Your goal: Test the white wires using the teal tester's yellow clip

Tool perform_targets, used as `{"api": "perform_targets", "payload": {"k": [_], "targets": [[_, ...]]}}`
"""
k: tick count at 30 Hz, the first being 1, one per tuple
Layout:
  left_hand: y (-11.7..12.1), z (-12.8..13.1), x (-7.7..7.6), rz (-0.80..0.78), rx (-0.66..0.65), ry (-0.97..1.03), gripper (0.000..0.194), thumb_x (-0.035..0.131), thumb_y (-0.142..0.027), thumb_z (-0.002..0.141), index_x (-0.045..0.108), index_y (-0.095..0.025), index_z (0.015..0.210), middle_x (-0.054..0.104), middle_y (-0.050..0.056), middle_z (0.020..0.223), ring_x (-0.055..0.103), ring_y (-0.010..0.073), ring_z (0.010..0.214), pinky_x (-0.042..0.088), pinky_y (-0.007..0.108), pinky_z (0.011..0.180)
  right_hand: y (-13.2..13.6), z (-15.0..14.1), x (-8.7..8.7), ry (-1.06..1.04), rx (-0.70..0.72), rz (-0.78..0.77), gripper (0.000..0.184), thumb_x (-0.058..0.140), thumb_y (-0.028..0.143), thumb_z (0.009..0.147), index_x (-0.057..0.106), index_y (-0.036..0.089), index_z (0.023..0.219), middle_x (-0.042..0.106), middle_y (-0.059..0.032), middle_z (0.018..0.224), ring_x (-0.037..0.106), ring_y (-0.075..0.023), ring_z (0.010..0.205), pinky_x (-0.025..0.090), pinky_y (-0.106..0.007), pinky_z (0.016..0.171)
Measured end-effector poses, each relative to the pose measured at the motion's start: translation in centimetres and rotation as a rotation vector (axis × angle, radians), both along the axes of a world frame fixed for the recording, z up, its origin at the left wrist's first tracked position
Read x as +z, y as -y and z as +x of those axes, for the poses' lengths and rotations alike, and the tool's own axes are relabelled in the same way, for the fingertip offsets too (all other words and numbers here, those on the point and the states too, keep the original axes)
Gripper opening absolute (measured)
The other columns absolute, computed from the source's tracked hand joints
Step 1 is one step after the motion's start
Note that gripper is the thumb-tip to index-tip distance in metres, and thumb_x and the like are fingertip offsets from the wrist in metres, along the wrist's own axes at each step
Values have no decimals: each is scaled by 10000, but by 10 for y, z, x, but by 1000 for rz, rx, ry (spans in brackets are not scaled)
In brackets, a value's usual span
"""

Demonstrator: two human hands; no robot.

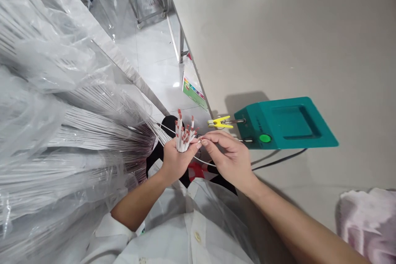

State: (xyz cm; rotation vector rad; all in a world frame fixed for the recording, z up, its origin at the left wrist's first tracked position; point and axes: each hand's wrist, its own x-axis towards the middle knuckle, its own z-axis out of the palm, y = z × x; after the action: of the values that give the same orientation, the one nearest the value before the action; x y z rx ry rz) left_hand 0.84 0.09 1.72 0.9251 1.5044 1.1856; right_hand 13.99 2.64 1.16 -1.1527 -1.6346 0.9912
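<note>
My left hand (175,160) is closed around a bundle of thin white wires (182,142), whose reddish-brown tips point up at uneven heights. Between the thumb and fingers of my right hand (230,154) is the end of a single white wire, pinched beside my left thumb; its tip is mostly covered. Just beyond my right hand stands a teal tester-like box (283,126) with a round green button (265,138) and a recessed tray. A yellow clip (221,122) sits on a metal rod at its left side. Part of a second rod shows by my right fingers.
Many white wires under clear plastic (89,128) fill the left side. The grey table (278,41) spans the right, with a pinkish cloth (368,222) at its near corner. A black cable (280,159) trails from the box. A printed carton (194,90) stands below the table edge.
</note>
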Motion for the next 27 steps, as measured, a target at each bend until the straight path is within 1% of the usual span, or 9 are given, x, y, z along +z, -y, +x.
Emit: {"api": "perform_targets", "payload": {"k": [5, 7, 10, 13, 16, 18, 20, 24, 27], "targets": [[1, -4, -1, -42, -71, 3, 123, 684, -271, 679, 699, -156, 720, 614, -5, 582, 571, 133, 614, 460, 260, 627, -4, 1, -3, -40, 31, -14, 120, 579, 274, 807, 654, 224, 728, 669, -24, 730, 613, -161, 688, 500, -303, 648], [2, -6, -3, -49, -107, 13, 145, 666, -293, 699, 700, -158, 742, 555, -24, 520, 532, 117, 561, 438, 250, 588, -5, 1, -5, 12, 41, -7, 135, 563, 270, 811, 644, 219, 715, 662, -27, 716, 603, -158, 673, 486, -297, 632], [3, -9, -3, -55, -99, -10, 150, 662, -297, 702, 701, -158, 740, 504, -37, 479, 500, 108, 531, 423, 247, 568, -5, 3, -7, 150, 61, -29, 155, 542, 263, 810, 632, 207, 697, 643, -27, 674, 575, -146, 615, 454, -279, 565], [1, -10, -1, -44, -81, -60, 132, 664, -280, 697, 707, -158, 723, 546, -21, 513, 521, 117, 560, 434, 253, 588, -6, 7, -4, 185, 41, -61, 153, 531, 274, 824, 643, 206, 745, 651, -32, 695, 584, -151, 617, 456, -282, 556], [0, -10, 1, -16, -96, -85, 109, 661, -258, 698, 707, -159, 692, 627, 7, 612, 560, 131, 616, 455, 260, 627, -9, 12, 5, 110, 33, 6, 138, 532, 261, 843, 661, 225, 872, 680, -52, 847, 630, -178, 786, 501, -320, 694], [0, -10, 1, -8, -118, -89, 105, 661, -251, 699, 708, -157, 687, 660, 19, 665, 584, 143, 651, 468, 265, 653, -10, 15, 11, 100, 100, 83, 137, 566, 250, 829, 672, 245, 914, 678, -56, 914, 629, -186, 864, 507, -334, 766], [1, -10, 2, 1, -151, -87, 101, 668, -250, 696, 709, -158, 699, 677, 25, 699, 601, 156, 685, 476, 272, 676, -13, 17, 15, 137, 203, 143, 130, 598, 248, 809, 689, 256, 903, 675, -57, 942, 630, -185, 879, 512, -335, 785], [1, -16, 3, 36, -260, -74, 99, 683, -256, 689, 702, -160, 673, 671, 27, 675, 593, 159, 677, 472, 281, 675, -19, 23, 20, 190, 384, 169, 118, 588, 228, 819, 700, 260, 840, 679, -41, 873, 639, -160, 812, 518, -302, 715], [0, -24, 1, 65, -348, -15, 117, 697, -273, 680, 698, -159, 652, 650, 21, 646, 561, 138, 639, 450, 268, 638, -23, 22, 21, 108, 486, 114, 114, 586, 213, 820, 695, 239, 804, 667, -38, 822, 626, -135, 742, 496, -261, 634]]}}
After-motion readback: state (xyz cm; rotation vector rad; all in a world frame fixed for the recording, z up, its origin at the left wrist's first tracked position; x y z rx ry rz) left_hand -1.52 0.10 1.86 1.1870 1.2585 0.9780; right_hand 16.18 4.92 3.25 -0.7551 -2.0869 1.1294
